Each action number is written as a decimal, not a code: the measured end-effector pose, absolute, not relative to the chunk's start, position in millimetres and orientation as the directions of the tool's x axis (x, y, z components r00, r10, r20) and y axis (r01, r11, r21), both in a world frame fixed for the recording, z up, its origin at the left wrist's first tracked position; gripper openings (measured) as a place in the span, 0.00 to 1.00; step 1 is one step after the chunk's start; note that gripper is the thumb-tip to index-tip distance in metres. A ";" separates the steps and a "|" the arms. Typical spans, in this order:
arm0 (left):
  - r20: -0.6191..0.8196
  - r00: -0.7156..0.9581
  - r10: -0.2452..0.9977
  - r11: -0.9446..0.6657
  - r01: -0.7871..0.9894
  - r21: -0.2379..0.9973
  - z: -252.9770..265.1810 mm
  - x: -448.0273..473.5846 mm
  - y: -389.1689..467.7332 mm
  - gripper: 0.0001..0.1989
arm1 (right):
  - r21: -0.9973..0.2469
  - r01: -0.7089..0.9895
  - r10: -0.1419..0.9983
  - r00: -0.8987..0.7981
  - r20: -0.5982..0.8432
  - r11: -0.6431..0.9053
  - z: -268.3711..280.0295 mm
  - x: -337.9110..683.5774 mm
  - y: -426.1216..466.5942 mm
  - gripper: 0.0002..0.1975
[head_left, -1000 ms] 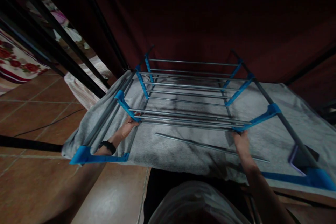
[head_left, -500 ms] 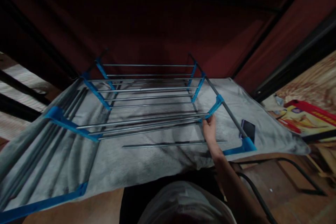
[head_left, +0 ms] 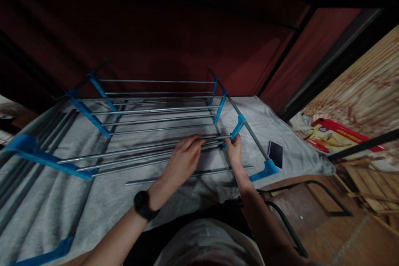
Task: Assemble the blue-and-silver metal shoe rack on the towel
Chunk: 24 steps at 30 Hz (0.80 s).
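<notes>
A rack of thin metal rods (head_left: 149, 111) and blue plastic brackets (head_left: 239, 126) lies on a grey cloth. My left hand (head_left: 184, 158), with a dark watch on its wrist, has its fingers closed over the nearest group of rods, right of their middle. At the right end of that group, my right hand (head_left: 234, 150) pinches the lower part of the blue bracket where the rods meet it; its fingertips are partly hidden. The rods' left ends meet a larger-looking blue bracket (head_left: 51, 160). One loose metal rod (head_left: 140, 182) lies on the cloth, passing behind my left forearm.
More grey tubes (head_left: 46, 145) lie along the left of the cloth (head_left: 115, 203). A phone (head_left: 275, 154) rests near its right side. A dark-framed chair (head_left: 299, 203) stands below right, with a red and yellow box (head_left: 339, 137) beyond. A dark red panel (head_left: 162, 50) rises behind.
My left hand has come into view and taken hold of the near rods. My right hand stays at the right bracket. The view has shifted slightly to the right.
</notes>
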State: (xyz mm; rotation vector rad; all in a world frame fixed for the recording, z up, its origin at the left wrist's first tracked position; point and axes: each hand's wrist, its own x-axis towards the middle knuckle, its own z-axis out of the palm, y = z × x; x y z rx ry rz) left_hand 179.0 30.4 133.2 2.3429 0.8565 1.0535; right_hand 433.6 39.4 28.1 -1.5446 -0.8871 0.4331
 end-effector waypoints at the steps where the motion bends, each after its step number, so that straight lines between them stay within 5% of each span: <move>1: 0.505 0.571 0.648 -0.749 0.357 0.558 132.0 201.4 41.5 0.19 | -0.955 0.295 0.724 0.652 0.225 0.031 27.7 433.7 39.9 0.18; 4: 0.403 0.714 0.572 -0.808 0.406 0.427 128.6 256.9 63.8 0.17 | -0.949 0.314 0.698 0.677 0.233 0.013 27.5 433.2 41.0 0.13; 10: 0.155 0.777 0.610 -0.779 0.553 0.296 132.0 299.6 71.8 0.17 | -0.947 0.316 0.683 0.682 0.264 0.050 31.7 432.7 42.5 0.10; 24: 0.128 0.752 0.647 -0.747 0.590 0.307 132.5 309.7 78.7 0.16 | -0.865 0.475 0.627 0.726 0.281 -0.162 38.1 422.3 40.9 0.13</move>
